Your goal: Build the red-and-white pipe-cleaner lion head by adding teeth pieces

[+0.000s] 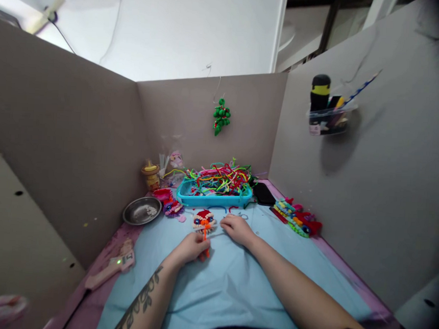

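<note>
My left hand (193,247) is closed around an orange pipe cleaner (207,252), near the middle of the blue sheet. Just beyond it lies a small pipe-cleaner figure (204,217) with a red top, cream edging and blue eyes; orange strands cross its lower part. My right hand (237,229) rests on the sheet to the right of the figure, its fingers curled together. Whatever may be between those fingertips is too small to make out.
A blue tray (217,201) heaped with colourful pipe cleaners stands behind. At left are a metal bowl (142,211) with white bits and a pink glue gun (111,269). A phone (264,194) and finished pipe-cleaner pieces (298,218) lie at right. Grey partitions (207,115) enclose the table.
</note>
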Demonstrator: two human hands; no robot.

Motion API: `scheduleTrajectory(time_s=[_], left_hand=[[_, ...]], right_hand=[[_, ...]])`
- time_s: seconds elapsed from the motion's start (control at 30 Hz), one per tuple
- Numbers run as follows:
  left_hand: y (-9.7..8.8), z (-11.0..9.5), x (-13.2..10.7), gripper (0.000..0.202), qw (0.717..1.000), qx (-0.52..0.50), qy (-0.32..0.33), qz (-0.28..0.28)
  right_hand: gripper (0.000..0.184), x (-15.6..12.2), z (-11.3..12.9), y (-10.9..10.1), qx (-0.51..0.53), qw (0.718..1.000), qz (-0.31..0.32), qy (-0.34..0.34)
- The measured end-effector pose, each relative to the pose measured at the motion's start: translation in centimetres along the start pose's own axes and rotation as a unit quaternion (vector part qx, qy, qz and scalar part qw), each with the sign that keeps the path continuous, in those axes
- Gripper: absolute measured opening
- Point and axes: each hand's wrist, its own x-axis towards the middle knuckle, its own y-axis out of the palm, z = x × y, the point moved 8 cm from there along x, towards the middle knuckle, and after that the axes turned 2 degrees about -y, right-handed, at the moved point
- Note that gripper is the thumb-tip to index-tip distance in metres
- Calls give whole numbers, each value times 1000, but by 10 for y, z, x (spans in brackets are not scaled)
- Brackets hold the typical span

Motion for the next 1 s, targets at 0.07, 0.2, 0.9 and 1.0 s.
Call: scheduleTrajectory(time_s=[0.07,0.2,0.9,1.0], left_hand=[[-4,-12,0,40,997,-52,47,-15],[-27,-38,-6,40,963,-175,170,-112],[-43,-37,-20,16,922,-81,257,-277],[-39,-33,-16,20,939,-124,203,-249]], right_hand=[[18,-1,3,-9,50,998,-34,-14],[16,-3,12,-19,98,992,-76,-26],[16,-6,52,-5,231,970,-51,51],[14,-6,51,-5,207,974,-74,62]])
